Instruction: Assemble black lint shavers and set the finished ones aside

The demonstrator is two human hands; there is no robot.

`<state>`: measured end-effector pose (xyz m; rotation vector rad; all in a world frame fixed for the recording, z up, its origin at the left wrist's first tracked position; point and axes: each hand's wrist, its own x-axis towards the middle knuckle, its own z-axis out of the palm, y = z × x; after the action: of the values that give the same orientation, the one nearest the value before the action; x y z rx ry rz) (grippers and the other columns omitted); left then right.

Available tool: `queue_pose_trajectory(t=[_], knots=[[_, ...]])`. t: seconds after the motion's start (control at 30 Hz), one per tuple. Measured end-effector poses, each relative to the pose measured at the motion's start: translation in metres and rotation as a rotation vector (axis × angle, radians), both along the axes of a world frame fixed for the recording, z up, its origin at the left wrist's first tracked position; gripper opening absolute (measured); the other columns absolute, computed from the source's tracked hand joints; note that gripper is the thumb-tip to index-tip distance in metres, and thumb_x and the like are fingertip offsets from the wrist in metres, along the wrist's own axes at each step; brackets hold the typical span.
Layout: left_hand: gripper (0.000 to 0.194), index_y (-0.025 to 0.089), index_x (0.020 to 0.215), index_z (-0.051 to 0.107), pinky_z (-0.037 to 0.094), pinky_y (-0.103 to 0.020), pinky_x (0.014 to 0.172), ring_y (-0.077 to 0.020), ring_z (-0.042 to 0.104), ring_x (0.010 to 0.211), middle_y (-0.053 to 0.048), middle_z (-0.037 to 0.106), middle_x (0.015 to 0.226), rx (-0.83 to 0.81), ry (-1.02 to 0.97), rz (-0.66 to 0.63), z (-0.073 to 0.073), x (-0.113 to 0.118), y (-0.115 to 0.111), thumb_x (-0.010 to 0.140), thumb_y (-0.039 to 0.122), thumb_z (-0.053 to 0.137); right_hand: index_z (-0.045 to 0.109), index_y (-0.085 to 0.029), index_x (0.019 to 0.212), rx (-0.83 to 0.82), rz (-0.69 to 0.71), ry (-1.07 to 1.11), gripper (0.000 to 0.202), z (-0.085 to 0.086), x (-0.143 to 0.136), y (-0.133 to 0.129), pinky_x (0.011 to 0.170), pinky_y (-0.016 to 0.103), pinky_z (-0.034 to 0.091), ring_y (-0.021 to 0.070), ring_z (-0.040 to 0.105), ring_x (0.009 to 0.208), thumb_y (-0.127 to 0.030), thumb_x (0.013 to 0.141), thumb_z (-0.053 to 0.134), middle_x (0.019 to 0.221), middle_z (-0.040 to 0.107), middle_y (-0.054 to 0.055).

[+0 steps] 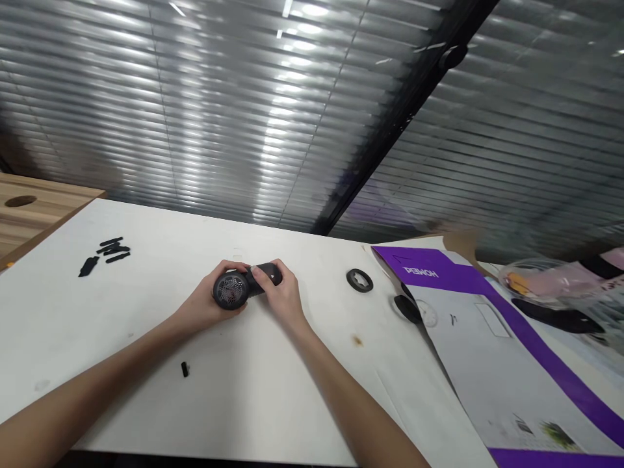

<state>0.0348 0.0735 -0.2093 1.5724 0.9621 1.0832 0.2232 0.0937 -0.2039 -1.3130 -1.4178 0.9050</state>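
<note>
Both hands hold a dark handheld device (231, 290) above the white table (234, 416), its round perforated metal head facing up at the left. My left hand (207, 299) is wrapped round the head end. Around the handle at the right, my right hand (285, 292) is closed, with the thumb lying on top. The undersides of the device and the fingertips beneath it are hidden. A small black piece (184, 369) lies on the table below my left hand. To the right of my right hand is a black ring (359, 281) lying flat.
Several thin black pieces (117, 249) lie at the back left. A purple and white box (478, 351) covers the right side, with a black rounded part (407, 309) at its left edge. Clear plastic and pink items are at the far right. Blinds stand behind the table.
</note>
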Motion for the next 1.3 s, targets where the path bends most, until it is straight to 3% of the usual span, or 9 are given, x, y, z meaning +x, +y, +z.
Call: queue_pose_trajectory(t=[0.4,0.67,0.93,1.1,1.2,1.3], knots=[[0.052,0.026,0.124,0.064,0.054,-0.038,0.088,-0.0293,0.066,0.111,-0.007,0.069,0.124,0.01,0.025,0.011,-0.001,-0.002,0.001,0.074,0.018,0.077,0.054,-0.022,0.07,0.003,0.004,0.044,0.043,0.0,0.001,0.0,0.064,0.029,0.04,0.0156,0.047,0.066,-0.058,0.08,0.076,0.067,0.051,-0.003],[0.054,0.027,0.125,0.063,0.054,-0.039,0.09,-0.0272,0.066,0.105,-0.006,0.067,0.121,-0.003,0.038,0.018,-0.001,-0.003,0.002,0.075,0.019,0.079,0.051,-0.022,0.059,-0.051,0.005,0.149,0.051,-0.006,0.007,0.006,0.053,0.029,0.035,0.0136,0.044,0.053,-0.061,0.081,0.075,0.052,0.046,-0.004],[0.06,0.025,0.128,0.066,0.055,-0.038,0.09,-0.0282,0.067,0.11,-0.007,0.07,0.128,-0.023,0.021,0.046,0.001,-0.004,0.008,0.07,0.022,0.08,0.056,-0.021,0.062,-0.107,0.018,0.211,0.049,-0.002,0.005,0.007,0.043,0.027,0.034,0.0119,0.045,0.041,-0.062,0.08,0.076,0.046,0.048,-0.005],[0.059,0.024,0.123,0.069,0.054,-0.036,0.085,-0.0306,0.066,0.114,-0.007,0.072,0.126,-0.058,-0.006,0.104,-0.002,-0.004,0.011,0.065,0.024,0.082,0.068,-0.02,0.079,-0.082,-0.116,0.343,0.044,0.007,0.008,0.012,0.038,0.023,0.032,0.0085,0.044,0.045,-0.058,0.066,0.087,0.062,0.058,-0.005],[0.06,0.023,0.121,0.07,0.053,-0.035,0.083,-0.0297,0.066,0.111,-0.007,0.072,0.122,-0.109,-0.055,0.142,-0.002,-0.004,0.012,0.063,0.026,0.085,0.066,-0.021,0.081,-0.12,-0.191,0.486,0.05,0.006,0.015,0.018,0.032,0.02,0.025,0.0051,0.037,0.041,-0.055,0.056,0.094,0.061,0.053,-0.008],[0.063,0.023,0.121,0.07,0.053,-0.035,0.082,-0.0284,0.067,0.105,-0.007,0.073,0.118,-0.175,-0.131,0.162,-0.001,-0.003,0.013,0.06,0.027,0.088,0.065,-0.019,0.079,-0.156,-0.157,0.606,0.051,0.002,0.023,0.024,0.029,0.017,0.022,0.0025,0.033,0.04,-0.051,0.055,0.096,0.06,0.05,-0.009]])
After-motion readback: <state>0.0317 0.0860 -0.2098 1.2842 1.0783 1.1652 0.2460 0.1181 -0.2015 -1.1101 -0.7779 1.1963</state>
